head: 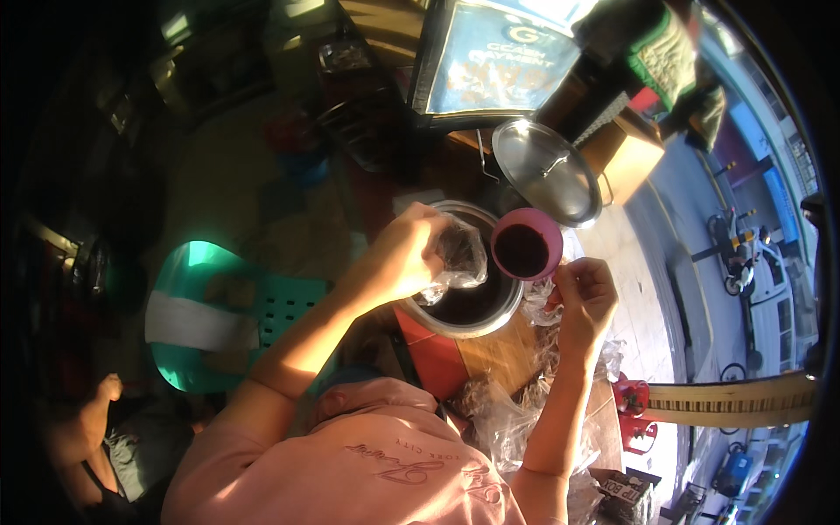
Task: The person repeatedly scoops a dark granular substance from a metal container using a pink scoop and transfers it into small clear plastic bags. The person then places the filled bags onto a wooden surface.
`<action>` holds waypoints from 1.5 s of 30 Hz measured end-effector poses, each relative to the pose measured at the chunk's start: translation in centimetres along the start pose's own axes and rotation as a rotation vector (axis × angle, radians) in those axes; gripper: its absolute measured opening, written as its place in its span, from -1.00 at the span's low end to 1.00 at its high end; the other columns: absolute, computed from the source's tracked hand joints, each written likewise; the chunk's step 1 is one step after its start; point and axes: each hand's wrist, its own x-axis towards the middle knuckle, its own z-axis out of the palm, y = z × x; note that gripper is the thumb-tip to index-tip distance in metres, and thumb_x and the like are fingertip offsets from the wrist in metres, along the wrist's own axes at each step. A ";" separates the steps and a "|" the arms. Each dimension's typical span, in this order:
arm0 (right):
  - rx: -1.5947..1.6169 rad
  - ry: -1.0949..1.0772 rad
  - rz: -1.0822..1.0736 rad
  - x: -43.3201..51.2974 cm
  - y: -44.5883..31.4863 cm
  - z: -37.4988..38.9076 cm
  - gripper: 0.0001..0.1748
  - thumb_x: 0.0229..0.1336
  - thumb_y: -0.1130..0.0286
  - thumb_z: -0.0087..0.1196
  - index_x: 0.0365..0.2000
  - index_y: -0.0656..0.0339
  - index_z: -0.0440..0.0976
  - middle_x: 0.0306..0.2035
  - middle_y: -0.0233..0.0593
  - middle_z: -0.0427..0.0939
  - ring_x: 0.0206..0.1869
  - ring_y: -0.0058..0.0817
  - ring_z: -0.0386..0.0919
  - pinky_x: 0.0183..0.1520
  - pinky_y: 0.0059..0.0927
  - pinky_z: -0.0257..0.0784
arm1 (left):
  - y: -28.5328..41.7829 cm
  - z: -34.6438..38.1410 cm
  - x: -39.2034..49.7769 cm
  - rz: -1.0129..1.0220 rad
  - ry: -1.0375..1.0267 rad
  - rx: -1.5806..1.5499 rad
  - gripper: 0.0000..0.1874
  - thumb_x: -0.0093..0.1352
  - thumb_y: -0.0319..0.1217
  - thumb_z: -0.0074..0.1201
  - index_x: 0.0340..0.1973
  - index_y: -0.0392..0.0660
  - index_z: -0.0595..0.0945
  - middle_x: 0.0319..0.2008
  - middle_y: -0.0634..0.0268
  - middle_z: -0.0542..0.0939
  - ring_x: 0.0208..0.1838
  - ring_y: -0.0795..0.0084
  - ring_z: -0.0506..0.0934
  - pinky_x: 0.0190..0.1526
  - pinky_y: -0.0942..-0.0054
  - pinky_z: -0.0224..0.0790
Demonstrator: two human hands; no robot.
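Observation:
A clear plastic bag (464, 252) is gripped in my left hand (417, 252), its mouth spread over the pot. Beneath it stands a round metal pot (489, 330) with dark liquid (467, 305) inside. My right hand (584, 295) holds a pink plastic dipper (556, 244) by its handle, above the pot's right rim. Dark liquid (523, 251) fills much of the dipper. Crumpled clear plastic (543, 305) hangs or lies just below the dipper, beside my right fingers; whether the fingers touch it I cannot tell.
A metal lid (548, 174) leans behind the pot, near a cardboard box (623, 154) and a framed sign (502, 62). Clear plastic bags (499, 413) cover part of the wooden table (502, 348). A green plastic chair (190, 275) is at left. Another person's arm (92, 420) shows lower left.

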 end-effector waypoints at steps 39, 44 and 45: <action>0.001 0.148 0.057 0.6 2.0 -0.2 -0.93 0.19 0.60 0.12 -0.34 0.34 0.43 -0.50 -0.29 0.53 -0.63 -0.70 0.40 -0.62 -0.63 0.34 | 0.7 2.7 3.4 0.049 -0.189 -0.079 -0.46 0.11 -0.66 -0.01 0.06 -0.22 0.61 -0.26 0.09 0.54 -0.20 0.34 0.51 -0.10 0.41 0.40; -0.274 0.077 0.136 0.2 9.5 1.4 -0.90 0.14 0.58 0.15 -0.30 0.32 0.47 -0.48 -0.19 0.58 -0.59 -0.55 0.50 -0.59 -0.51 0.40 | 0.5 2.1 3.1 0.080 -0.194 -0.159 -0.55 0.12 -0.68 -0.06 -0.06 -0.31 0.63 -0.48 0.20 0.48 -0.41 0.52 0.47 -0.45 0.46 0.41; -0.295 0.075 0.138 0.0 11.0 2.1 -0.89 0.12 0.58 0.16 -0.30 0.32 0.48 -0.47 -0.14 0.59 -0.56 -0.43 0.55 -0.53 -0.41 0.45 | 0.6 2.1 3.2 -0.042 -0.249 -0.153 -0.56 0.12 -0.66 -0.05 -0.06 -0.29 0.64 -0.44 0.20 0.51 -0.40 0.49 0.48 -0.38 0.45 0.42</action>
